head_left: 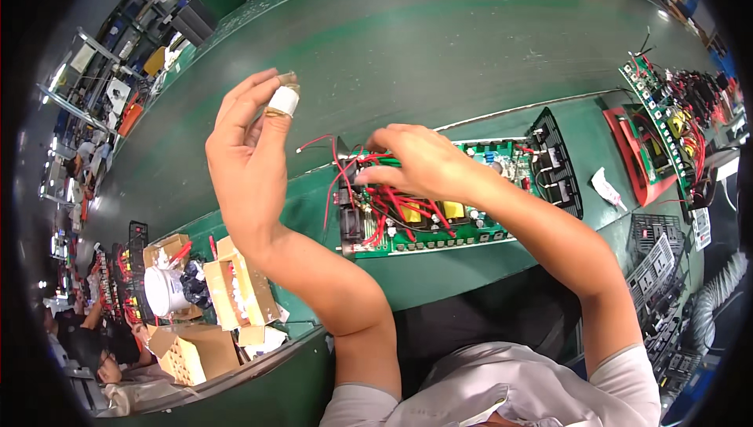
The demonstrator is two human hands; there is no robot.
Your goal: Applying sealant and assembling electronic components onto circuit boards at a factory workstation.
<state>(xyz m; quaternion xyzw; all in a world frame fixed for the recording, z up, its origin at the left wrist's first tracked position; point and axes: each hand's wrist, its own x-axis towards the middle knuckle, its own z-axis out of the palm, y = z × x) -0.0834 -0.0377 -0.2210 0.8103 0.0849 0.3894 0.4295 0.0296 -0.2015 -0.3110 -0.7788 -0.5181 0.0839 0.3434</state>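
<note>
My left hand (252, 141) is raised left of the circuit board, its thumb and fingers drawn together at the tips. A small white piece with brownish edges (284, 101) sits at the thumb; I cannot tell whether it is wrapped round the thumb or pinched. My right hand (423, 162) is over the left part of the green circuit board (471, 237), thumb and forefinger apart around a bundle of red wires (404, 203). Yellow components show beneath the wires. A black slotted end panel (555, 162) stands at the board's right end.
Cardboard boxes (239, 290) and a white tub (165, 292) stand at the lower left. Further wired boards (674, 125) and a red tray (634, 162) lie at the right, near a small white packet (605, 188). Another person (102, 348) is at the far left.
</note>
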